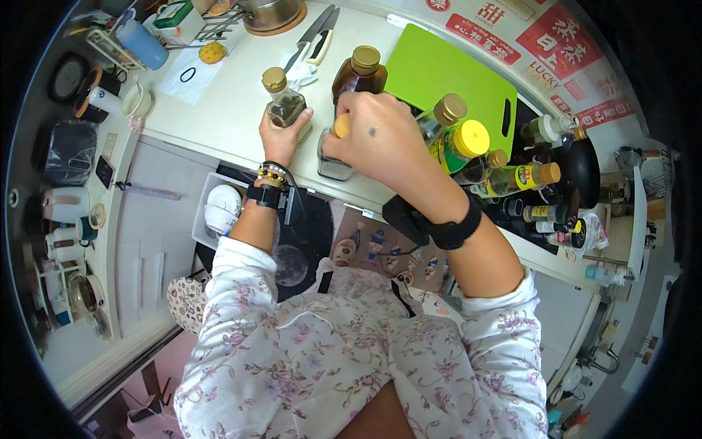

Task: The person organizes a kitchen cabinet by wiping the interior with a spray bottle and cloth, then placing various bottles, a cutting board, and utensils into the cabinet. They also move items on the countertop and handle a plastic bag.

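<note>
My left hand (281, 141) is wrapped around a square glass bottle (287, 107) with a gold cap and dark contents, upright on the white countertop. My right hand (378, 131) has its fingers on the orange cap (342, 126) of a clear glass jar (333, 165) near the counter's front edge. Part of that jar is hidden behind the hand. Just beyond stands a brown bottle (357, 77) with a gold cap. Close to my right wrist are a gold-capped clear bottle (449, 110) and a yellow-capped green bottle (469, 140).
A bright green cutting board (439, 71) lies at the back right. Two knives (317, 41) rest at the back, near a metal pot (269, 13). More bottles (510, 178) and a black wok (584, 170) crowd the right. Below the counter, a white bin (205, 219) holds bowls.
</note>
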Demonstrator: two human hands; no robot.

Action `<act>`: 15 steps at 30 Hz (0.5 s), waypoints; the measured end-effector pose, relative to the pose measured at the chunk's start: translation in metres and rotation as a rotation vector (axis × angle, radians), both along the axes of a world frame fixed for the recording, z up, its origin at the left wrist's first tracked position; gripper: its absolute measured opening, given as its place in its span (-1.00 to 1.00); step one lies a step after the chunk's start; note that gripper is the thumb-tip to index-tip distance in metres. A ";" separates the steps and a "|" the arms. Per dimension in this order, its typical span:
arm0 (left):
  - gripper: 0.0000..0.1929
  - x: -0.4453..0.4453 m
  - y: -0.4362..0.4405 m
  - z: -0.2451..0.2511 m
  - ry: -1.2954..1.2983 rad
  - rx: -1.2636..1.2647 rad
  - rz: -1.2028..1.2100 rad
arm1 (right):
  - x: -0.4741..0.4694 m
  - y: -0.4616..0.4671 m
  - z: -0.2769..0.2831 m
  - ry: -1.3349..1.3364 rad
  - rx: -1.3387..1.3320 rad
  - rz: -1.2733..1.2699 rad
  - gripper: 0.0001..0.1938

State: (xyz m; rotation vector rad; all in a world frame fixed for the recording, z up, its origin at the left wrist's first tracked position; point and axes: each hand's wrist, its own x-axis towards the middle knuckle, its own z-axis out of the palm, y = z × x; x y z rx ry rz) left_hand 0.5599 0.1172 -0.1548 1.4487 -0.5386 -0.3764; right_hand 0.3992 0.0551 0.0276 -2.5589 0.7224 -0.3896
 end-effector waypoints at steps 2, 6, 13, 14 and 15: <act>-0.59 -0.002 -0.004 -0.003 -0.010 0.010 0.006 | 0.010 -0.003 -0.010 0.021 -0.024 -0.020 -0.75; -0.61 -0.004 -0.011 -0.009 -0.018 -0.024 -0.001 | 0.016 -0.007 -0.023 -0.006 -0.077 -0.051 -0.71; -0.63 0.019 -0.016 -0.052 0.019 0.001 -0.219 | -0.014 -0.001 -0.014 -0.033 0.030 -0.019 -0.49; -0.60 0.021 -0.012 -0.060 0.090 -0.057 -0.277 | -0.028 0.002 -0.013 -0.073 0.065 -0.021 -0.50; -0.56 0.023 -0.009 -0.066 0.258 -0.185 -0.396 | -0.049 0.003 -0.015 -0.114 0.098 -0.029 -0.51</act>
